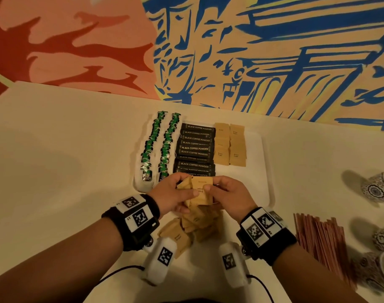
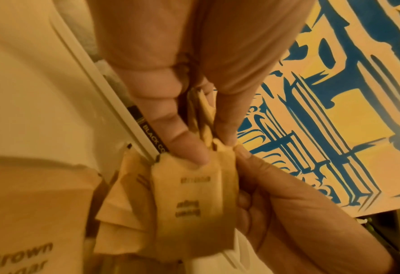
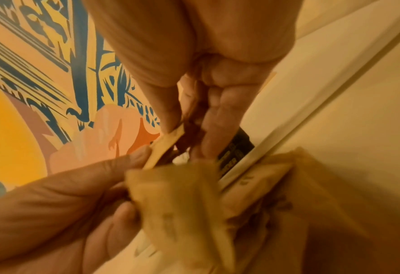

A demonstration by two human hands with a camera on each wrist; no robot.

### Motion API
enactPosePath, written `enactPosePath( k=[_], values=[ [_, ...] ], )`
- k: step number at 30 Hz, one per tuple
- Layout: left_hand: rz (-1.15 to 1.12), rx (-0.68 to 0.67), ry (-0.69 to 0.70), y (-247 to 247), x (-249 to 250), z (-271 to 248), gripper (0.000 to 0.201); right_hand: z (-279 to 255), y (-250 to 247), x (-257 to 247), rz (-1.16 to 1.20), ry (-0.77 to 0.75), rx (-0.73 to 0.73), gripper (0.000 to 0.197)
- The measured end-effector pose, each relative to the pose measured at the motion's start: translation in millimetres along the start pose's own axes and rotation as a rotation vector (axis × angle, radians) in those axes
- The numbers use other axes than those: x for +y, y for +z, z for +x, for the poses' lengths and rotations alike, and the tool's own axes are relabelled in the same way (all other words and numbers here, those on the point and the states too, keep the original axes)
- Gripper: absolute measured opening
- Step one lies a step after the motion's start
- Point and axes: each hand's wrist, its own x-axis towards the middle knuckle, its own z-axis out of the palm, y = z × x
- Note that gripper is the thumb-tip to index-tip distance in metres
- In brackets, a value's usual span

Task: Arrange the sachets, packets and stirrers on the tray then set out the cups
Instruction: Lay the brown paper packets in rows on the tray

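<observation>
A white tray (image 1: pixel 267 171) holds two rows of green tea bags (image 1: pixel 158 145), a column of black coffee sachets (image 1: pixel 195 149) and two columns of brown sugar sachets (image 1: pixel 230 145). Over the tray's near edge, my left hand (image 1: pixel 184 189) and right hand (image 1: pixel 212 186) together hold a fanned bunch of brown sugar sachets (image 1: pixel 199 191). In the left wrist view my thumb presses the top sachet (image 2: pixel 194 204). The right wrist view shows my right thumb and fingers pinching one sachet (image 3: pixel 166 148) beside the blurred bunch (image 3: pixel 175 204). More loose sugar sachets (image 1: pixel 193 226) lie on the table under my wrists.
A bundle of reddish stirrers (image 1: pixel 320 237) lies on the table to the right. Three patterned cups (image 1: pixel 379 186) (image 1: pixel 383 237) (image 1: pixel 379 272) sit along the right edge. The tray's right part is bare. A painted wall rises behind the table.
</observation>
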Motion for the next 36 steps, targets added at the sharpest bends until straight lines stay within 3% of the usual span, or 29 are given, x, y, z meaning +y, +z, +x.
enactPosePath(
  k=[3, 7, 11, 16, 19, 22, 26, 31, 36],
  values=[
    [0.071, -0.005, -0.004, -3, 0, 2, 0.027, 1, -9, 3, -0.074, -0.014, 0.021, 0.01],
    [0.073, -0.019, -0.042, -4, -1, 2, 0.017, 0, -15, 5, -0.004, -0.031, 0.052, 0.025],
    [0.045, -0.032, -0.057, -6, 0, 1, 0.019, -6, -18, 13, -0.234, -0.225, -0.087, 0.042],
    [0.011, -0.08, -0.088, -2, 1, -4, 0.022, -9, -23, 11, -0.37, -0.374, 0.025, 0.025],
    [-0.03, -0.062, -0.107, -3, 2, -6, 0.02, 4, -36, 10, -0.391, -0.271, 0.208, 0.012],
    [-0.046, -0.044, -0.115, -7, 2, -8, 0.029, 25, -55, 15, -0.322, -0.104, 0.296, 0.008],
    [-0.06, -0.056, -0.092, -13, 1, -9, 0.039, 52, -69, 19, -0.239, 0.059, 0.316, 0.016],
    [-0.071, -0.018, -0.053, -14, 3, -7, 0.037, 74, -66, 11, -0.156, 0.139, 0.295, 0.005],
    [-0.035, -0.019, -0.085, -15, 6, -3, 0.034, 95, -63, 12, -0.181, 0.176, 0.301, 0.014]
  ],
)
